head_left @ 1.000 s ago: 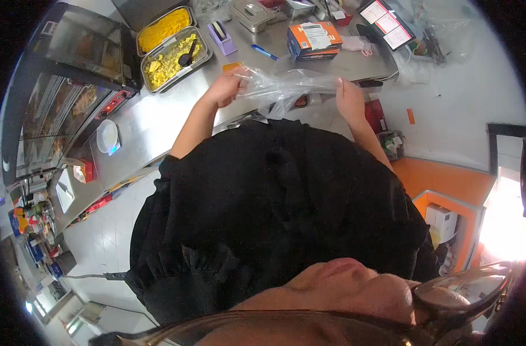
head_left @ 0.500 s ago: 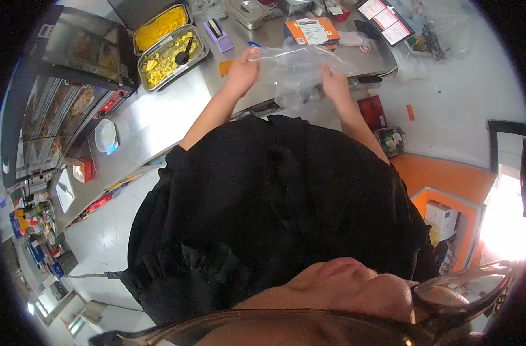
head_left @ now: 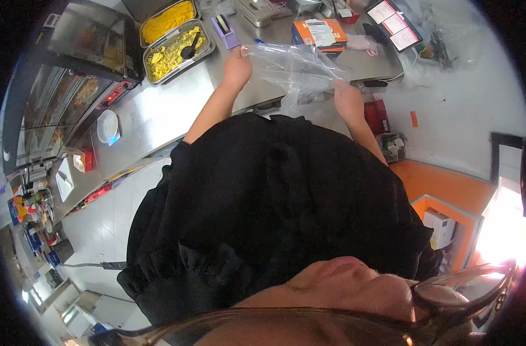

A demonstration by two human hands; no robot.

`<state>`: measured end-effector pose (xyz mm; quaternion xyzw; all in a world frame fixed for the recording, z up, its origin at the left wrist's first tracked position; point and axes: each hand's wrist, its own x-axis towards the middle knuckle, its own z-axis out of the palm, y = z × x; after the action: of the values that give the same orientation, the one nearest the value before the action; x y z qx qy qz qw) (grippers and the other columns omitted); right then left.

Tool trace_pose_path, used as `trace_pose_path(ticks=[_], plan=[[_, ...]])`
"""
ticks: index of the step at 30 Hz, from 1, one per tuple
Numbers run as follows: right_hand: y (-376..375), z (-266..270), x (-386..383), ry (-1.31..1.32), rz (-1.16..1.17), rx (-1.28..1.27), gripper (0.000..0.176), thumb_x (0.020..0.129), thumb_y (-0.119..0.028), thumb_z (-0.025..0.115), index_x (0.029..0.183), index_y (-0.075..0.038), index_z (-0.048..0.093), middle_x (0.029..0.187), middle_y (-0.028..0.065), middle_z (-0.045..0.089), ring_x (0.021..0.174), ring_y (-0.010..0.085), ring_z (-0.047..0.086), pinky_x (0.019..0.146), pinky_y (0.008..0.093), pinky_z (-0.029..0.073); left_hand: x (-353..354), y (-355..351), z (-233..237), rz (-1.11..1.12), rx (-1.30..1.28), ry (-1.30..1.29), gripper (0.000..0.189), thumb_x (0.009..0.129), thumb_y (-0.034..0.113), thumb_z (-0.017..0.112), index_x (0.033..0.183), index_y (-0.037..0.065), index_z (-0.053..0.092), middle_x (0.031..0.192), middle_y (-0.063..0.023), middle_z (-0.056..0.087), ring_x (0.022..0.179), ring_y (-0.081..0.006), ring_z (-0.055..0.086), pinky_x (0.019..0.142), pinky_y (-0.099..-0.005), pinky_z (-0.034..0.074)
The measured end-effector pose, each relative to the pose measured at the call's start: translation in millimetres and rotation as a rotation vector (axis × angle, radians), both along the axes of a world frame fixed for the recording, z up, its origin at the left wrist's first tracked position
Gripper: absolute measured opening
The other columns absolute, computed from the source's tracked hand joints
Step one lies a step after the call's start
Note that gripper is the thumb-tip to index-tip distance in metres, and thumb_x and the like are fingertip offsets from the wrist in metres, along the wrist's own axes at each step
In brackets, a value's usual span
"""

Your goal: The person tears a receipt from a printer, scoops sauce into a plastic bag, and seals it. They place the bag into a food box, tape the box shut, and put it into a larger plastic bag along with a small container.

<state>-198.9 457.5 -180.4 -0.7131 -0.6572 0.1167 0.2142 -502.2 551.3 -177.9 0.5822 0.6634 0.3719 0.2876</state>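
A clear plastic bag (head_left: 291, 69) is stretched between my two hands above the front edge of the steel counter. My left hand (head_left: 237, 69) pinches its left side, near the purple tape dispenser (head_left: 224, 32). On the other side, my right hand (head_left: 349, 101) grips the bag's right edge with closed fingers, a little lower and nearer my body. The bag's lower part hangs loosely down between the hands. Behind the bag stands an orange box (head_left: 320, 36) with a white label on top.
Two metal trays of yellow food stand back left; a black spoon (head_left: 189, 51) lies in the nearer tray (head_left: 154, 78). A glass display case (head_left: 81, 46) is at the left. A lidded steel container (head_left: 257, 11) and a tablet-like screen (head_left: 393, 24) are at the back.
My hands have moved farther apart, the left one slightly left and the right one right and down. The bag is now pulled wider between them.
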Motion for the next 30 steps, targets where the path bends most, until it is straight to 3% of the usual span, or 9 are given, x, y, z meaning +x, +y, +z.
trace_pose_path(ticks=[4, 7, 10, 13, 15, 18, 21, 24, 30], plan=[[-4.2, 10.6, 2.5, -0.044, 0.031, -0.066, 0.06, 0.097, -0.043, 0.035, 0.08, 0.005, 0.067, 0.081, 0.0297, 0.062, 0.079, 0.0475, 0.06, 0.074, 0.0538, 0.046, 1.2, 1.3, 13.3, -0.008, 0.078, 0.077, 0.036, 0.098, 0.031, 0.042, 0.097, 0.0, 0.06, 0.088, -0.0297, 0.061, 0.087, -0.0479, 0.057, 0.073, -0.0478, 0.046], [3.1, 6.0, 9.0, 0.065, 0.065, -0.064, 0.057, 0.098, -0.041, 0.037, 0.081, 0.005, 0.066, 0.077, 0.0275, 0.063, 0.074, 0.0449, 0.06, 0.071, 0.0505, 0.047, -1.1, 2.8, 20.7, -0.062, 0.018, 0.052, 0.036, 0.099, 0.034, 0.043, 0.104, 0.003, 0.059, 0.094, -0.0233, 0.065, 0.086, -0.0424, 0.061, 0.073, -0.0465, 0.048], [6.6, 2.9, 12.3, 0.512, 0.042, -0.14, 0.049, 0.098, -0.037, 0.04, 0.085, 0.004, 0.065, 0.074, 0.0205, 0.065, 0.066, 0.0341, 0.062, 0.064, 0.043, 0.048, 1.5, 2.8, 13.4, -0.023, -0.377, -0.971, 0.038, 0.098, 0.039, 0.046, 0.113, 0.005, 0.055, 0.103, -0.0144, 0.064, 0.087, -0.0323, 0.064, 0.074, -0.0429, 0.051], [4.8, -10.4, -4.4, 0.989, 0.057, -0.083, 0.041, 0.099, -0.033, 0.042, 0.092, 0.001, 0.064, 0.077, 0.0127, 0.067, 0.067, 0.0205, 0.062, 0.061, 0.0346, 0.047, -8.2, -12.6, -4.4, -0.414, -0.915, -1.227, 0.048, 0.096, 0.047, 0.049, 0.124, 0.009, 0.049, 0.104, -0.01, 0.059, 0.088, -0.0221, 0.061, 0.073, -0.0355, 0.052], [-0.7, -15.4, -9.9, 1.047, 0.13, -0.057, 0.039, 0.1, -0.031, 0.041, 0.096, 0.0, 0.064, 0.081, 0.009, 0.067, 0.071, 0.0132, 0.061, 0.061, 0.0305, 0.046, 9.5, -29.2, -3.5, -0.36, -0.943, -1.147, 0.043, 0.095, 0.041, 0.053, 0.12, 0.006, 0.051, 0.101, -0.0088, 0.059, 0.084, -0.0208, 0.06, 0.071, -0.034, 0.052], [-4.0, -25.2, -21.2, 0.958, 0.128, -0.099, 0.047, 0.101, -0.039, 0.04, 0.081, -0.001, 0.059, 0.069, 0.0097, 0.061, 0.062, 0.0195, 0.056, 0.061, 0.0343, 0.046, 29.8, -33.4, -43.0, -0.318, -0.896, -1.048, 0.031, 0.093, 0.029, 0.059, 0.112, 0.006, 0.053, 0.095, -0.0064, 0.058, 0.078, -0.0185, 0.058, 0.068, -0.0325, 0.052], [-7.0, -13.9, -26.0, 0.366, 0.113, -0.055, 0.047, 0.099, -0.036, 0.04, 0.093, 0.005, 0.063, 0.083, 0.0254, 0.065, 0.076, 0.038, 0.063, 0.068, 0.0431, 0.046, 36.4, -37.6, -47.8, -0.219, -0.678, -0.902, 0.01, 0.088, 0.016, 0.062, 0.087, 0.009, 0.055, 0.077, -0.0013, 0.053, 0.066, -0.0144, 0.053, 0.06, -0.0305, 0.048], [-5.5, -16.8, -27.9, 0.232, -0.017, -0.255, 0.053, 0.099, -0.039, 0.038, 0.087, 0.006, 0.063, 0.078, 0.0296, 0.06, 0.078, 0.0471, 0.058, 0.07, 0.0486, 0.045, 36.7, -43.2, -30.3, -0.219, -0.381, -0.735, 0.018, 0.084, 0.009, 0.059, 0.07, 0.011, 0.048, 0.067, 0.0007, 0.048, 0.06, -0.0117, 0.049, 0.054, -0.029, 0.043], [-8.9, -17.3, -37.4, 0.31, -0.093, -0.159, 0.067, 0.097, -0.052, 0.035, 0.064, 0.001, 0.059, 0.057, 0.0167, 0.055, 0.058, 0.0341, 0.056, 0.06, 0.0451, 0.041, 23.6, -37.5, -28.4, -0.252, -0.176, -0.509, 0.022, 0.081, 0.005, 0.057, 0.065, 0.011, 0.042, 0.061, 0.0014, 0.044, 0.054, -0.0113, 0.045, 0.051, -0.0295, 0.041]])
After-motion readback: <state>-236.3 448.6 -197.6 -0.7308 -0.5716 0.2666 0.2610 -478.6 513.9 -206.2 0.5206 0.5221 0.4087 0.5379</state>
